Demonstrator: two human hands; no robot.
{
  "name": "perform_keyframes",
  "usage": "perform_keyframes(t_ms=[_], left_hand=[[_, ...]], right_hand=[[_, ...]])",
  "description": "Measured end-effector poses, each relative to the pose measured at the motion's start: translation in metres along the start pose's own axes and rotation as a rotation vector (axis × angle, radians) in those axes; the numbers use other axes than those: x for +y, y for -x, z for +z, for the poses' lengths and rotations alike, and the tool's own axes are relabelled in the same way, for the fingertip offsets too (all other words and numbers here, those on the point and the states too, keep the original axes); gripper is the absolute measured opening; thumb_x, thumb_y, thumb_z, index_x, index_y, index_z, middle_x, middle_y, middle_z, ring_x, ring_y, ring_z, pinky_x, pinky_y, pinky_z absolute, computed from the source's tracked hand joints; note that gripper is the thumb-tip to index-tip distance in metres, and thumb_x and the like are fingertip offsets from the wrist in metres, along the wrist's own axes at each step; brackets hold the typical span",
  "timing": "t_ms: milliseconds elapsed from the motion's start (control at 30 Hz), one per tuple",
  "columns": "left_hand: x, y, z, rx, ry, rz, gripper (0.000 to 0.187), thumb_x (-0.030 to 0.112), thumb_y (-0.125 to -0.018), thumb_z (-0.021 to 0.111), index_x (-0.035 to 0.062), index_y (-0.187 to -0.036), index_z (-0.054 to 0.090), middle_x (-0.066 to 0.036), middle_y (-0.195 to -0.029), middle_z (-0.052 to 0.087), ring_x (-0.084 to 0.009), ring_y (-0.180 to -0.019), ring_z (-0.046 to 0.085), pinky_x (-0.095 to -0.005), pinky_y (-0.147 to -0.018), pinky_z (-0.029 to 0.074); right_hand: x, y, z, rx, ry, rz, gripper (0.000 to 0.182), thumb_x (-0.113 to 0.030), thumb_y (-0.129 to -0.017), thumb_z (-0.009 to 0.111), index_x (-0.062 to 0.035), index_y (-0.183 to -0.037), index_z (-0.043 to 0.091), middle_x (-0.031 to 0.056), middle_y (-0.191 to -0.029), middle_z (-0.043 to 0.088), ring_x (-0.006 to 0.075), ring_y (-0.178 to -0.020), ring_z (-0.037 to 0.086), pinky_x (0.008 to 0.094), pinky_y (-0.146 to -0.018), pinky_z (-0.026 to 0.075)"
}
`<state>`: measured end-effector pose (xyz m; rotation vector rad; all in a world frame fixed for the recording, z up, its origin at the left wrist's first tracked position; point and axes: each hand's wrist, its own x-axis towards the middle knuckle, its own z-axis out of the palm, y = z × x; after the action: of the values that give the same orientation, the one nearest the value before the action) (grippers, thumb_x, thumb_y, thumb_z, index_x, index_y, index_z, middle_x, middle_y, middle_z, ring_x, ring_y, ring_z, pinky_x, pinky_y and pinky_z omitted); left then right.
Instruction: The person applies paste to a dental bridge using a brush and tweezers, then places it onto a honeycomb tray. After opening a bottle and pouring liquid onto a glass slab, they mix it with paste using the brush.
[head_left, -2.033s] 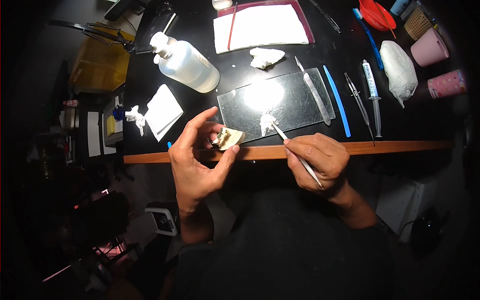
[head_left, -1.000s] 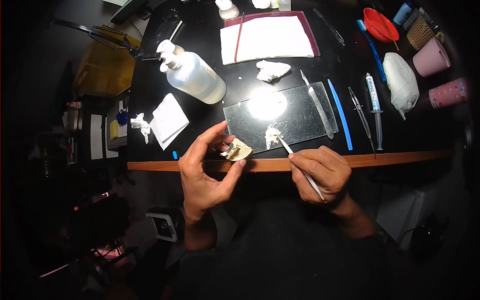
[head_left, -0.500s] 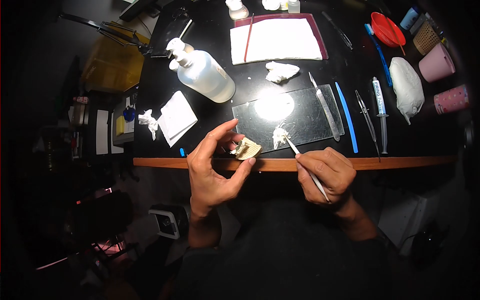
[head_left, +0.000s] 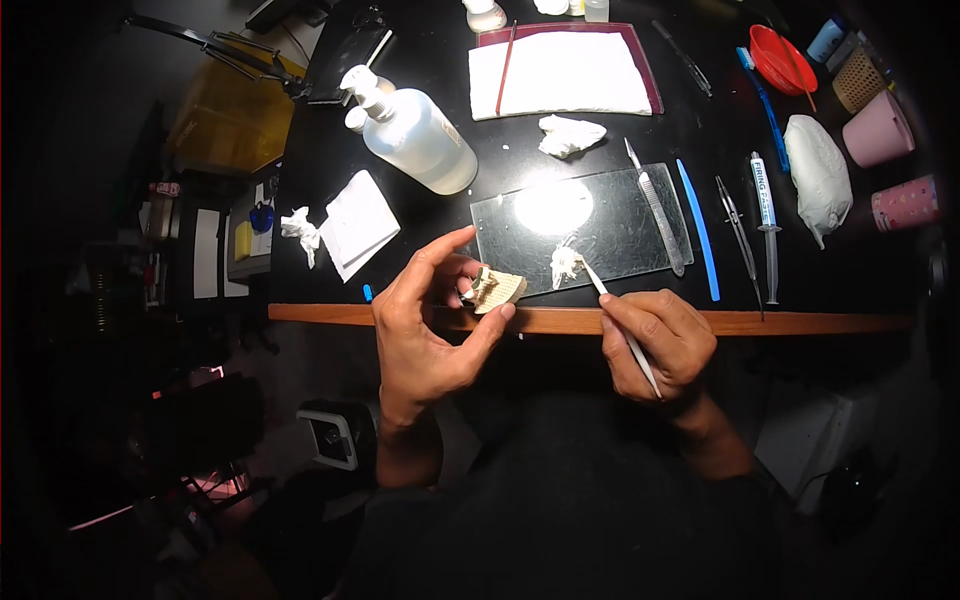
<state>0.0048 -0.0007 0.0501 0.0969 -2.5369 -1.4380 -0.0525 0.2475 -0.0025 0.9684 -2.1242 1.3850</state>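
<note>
My left hand is closed on a small cream-coloured dental model with a darker piece on it, held just over the table's front edge. Between the thumb and fingers of my right hand is a slim white spatula, held like a pen. Its tip touches or hovers at the right side of a white paste smear. That paste lies on a glass slab, which reflects a bright round light.
Right of the slab's scalpel lie a blue stick, tweezers and a labelled syringe. A pump bottle and folded tissue stand left. Behind are a crumpled tissue and white towel.
The whole view has shifted slightly, moving the table things a little right and up. Both hands keep their grips, and the spatula tip stays by the paste.
</note>
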Motion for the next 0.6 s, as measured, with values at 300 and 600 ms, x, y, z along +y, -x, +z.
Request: perform_keyframes(t_ms=[300,600], left_hand=[[0.0043,-0.0017,0.0026,0.034,0.042,-0.074,0.064,0.003,-0.077,0.091,-0.0002,-0.137,0.068,-0.005,-0.097,0.071,-0.0051,-0.079,0.061,-0.0203,-0.068,0.051],[0.0086,-0.0024,0.0033,0.026,0.052,-0.073,0.064,0.004,-0.077,0.09,-0.0006,-0.137,0.068,-0.005,-0.096,0.072,-0.0057,-0.079,0.062,-0.0205,-0.069,0.051]], right_hand=[[-0.0036,-0.0009,0.0013,0.038,-0.022,0.033,0.029,0.008,-0.079,0.077,0.0015,-0.107,0.079,0.0094,-0.085,0.072,0.0222,-0.067,0.07,0.0334,-0.062,0.056],[-0.0025,0.0005,0.0009,0.029,-0.018,0.033,0.029,0.009,-0.079,0.077,0.0013,-0.107,0.078,0.0099,-0.085,0.072,0.0221,-0.067,0.07,0.033,-0.062,0.056]])
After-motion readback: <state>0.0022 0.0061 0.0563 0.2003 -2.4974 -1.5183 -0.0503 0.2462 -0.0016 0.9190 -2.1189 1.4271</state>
